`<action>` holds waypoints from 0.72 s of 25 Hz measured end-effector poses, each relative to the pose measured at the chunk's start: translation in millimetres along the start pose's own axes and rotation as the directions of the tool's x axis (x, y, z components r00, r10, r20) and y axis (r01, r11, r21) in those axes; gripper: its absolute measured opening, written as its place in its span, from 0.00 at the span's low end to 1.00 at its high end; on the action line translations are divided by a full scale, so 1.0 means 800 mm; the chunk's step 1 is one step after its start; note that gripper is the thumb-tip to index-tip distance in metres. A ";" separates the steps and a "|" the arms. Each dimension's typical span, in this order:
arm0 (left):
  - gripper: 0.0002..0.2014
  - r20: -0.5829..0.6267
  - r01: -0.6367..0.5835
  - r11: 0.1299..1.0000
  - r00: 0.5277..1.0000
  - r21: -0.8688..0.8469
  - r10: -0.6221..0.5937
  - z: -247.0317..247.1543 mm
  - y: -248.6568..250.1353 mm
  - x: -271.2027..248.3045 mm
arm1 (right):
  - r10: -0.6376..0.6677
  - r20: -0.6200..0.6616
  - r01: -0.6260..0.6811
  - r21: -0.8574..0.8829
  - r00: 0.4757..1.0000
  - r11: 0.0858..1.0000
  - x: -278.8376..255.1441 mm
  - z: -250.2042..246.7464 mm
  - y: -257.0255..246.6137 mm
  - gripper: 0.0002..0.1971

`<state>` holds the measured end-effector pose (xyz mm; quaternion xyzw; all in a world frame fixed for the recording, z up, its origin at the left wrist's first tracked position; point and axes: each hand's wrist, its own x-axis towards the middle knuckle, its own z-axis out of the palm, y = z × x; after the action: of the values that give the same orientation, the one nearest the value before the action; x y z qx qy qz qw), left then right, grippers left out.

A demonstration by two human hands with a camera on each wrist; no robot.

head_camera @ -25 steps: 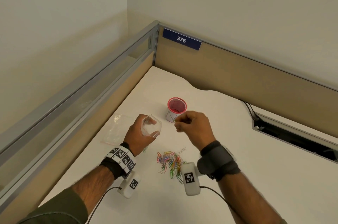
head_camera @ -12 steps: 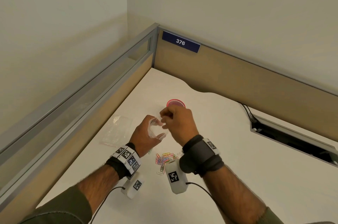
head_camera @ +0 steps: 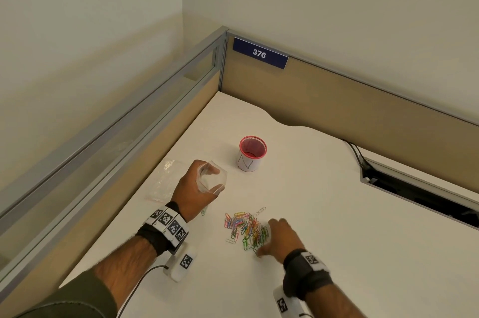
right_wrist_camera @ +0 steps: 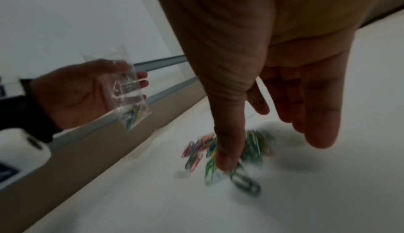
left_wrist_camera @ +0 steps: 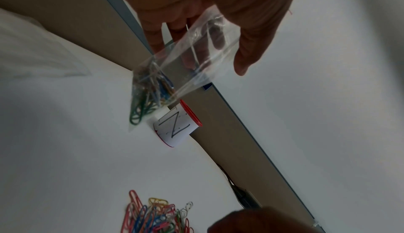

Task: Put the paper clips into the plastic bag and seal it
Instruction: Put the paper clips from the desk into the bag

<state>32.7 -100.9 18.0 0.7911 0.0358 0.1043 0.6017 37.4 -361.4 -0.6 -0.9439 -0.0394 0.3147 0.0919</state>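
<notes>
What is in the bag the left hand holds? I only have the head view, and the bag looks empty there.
Observer: The left wrist view shows several clips bunched in the bottom corner of the bag.
Operator: Has the right hand picked one up?
Observer: Not that I can see. In the blurred right wrist view, the right hand has its thumb down on the pile and its fingers straight.

Red, blue, green, yellow paper clips [head_camera: 245,228] on a white desk [head_camera: 324,214]; a clear plastic bag [head_camera: 212,179]; a red-rimmed white cup [head_camera: 252,153] with black scribbles.
</notes>
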 end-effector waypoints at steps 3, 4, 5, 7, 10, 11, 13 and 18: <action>0.21 0.003 0.012 1.000 1.000 0.010 -0.012 -0.002 -0.004 -0.004 | 0.042 -0.070 -0.039 0.053 0.997 0.998 0.011 0.024 -0.016 0.26; 0.21 0.005 0.015 1.000 1.000 0.011 -0.015 -0.002 -0.004 -0.005 | 0.036 -0.115 -0.029 0.070 0.993 0.997 0.017 0.024 -0.023 0.21; 0.21 0.006 0.016 1.000 1.000 0.007 -0.016 -0.002 -0.003 -0.006 | 0.022 -0.150 -0.011 0.074 0.988 0.997 0.023 0.023 -0.029 0.16; 0.21 0.001 0.020 1.000 1.000 -0.008 -0.020 -0.002 0.000 -0.008 | -0.011 -0.190 0.022 0.057 0.982 0.998 0.033 0.020 -0.035 0.12; 0.21 -0.015 0.010 1.000 1.000 -0.005 -0.010 -0.003 0.003 -0.006 | -0.052 -0.200 0.065 0.061 0.978 0.996 0.041 0.012 -0.038 0.13; 0.21 -0.021 0.008 1.000 1.000 -0.004 -0.008 -0.004 0.003 -0.005 | -0.063 -0.193 0.077 0.067 0.979 0.995 0.041 0.011 -0.039 0.15; 0.21 -0.021 0.014 1.000 1.000 -0.005 -0.014 -0.005 0.001 -0.005 | -0.077 -0.176 0.084 0.029 0.981 0.996 0.042 0.015 -0.041 0.19; 0.21 -0.002 0.022 0.999 1.000 0.023 -0.022 0.000 0.000 -0.005 | -0.100 -0.218 0.091 -0.052 0.971 0.994 0.052 0.023 -0.046 0.11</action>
<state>28.4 -101.6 17.7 0.7976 0.0462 0.0981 0.5934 58.5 -316.8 -32.1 -0.9717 -0.0809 0.2023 0.0909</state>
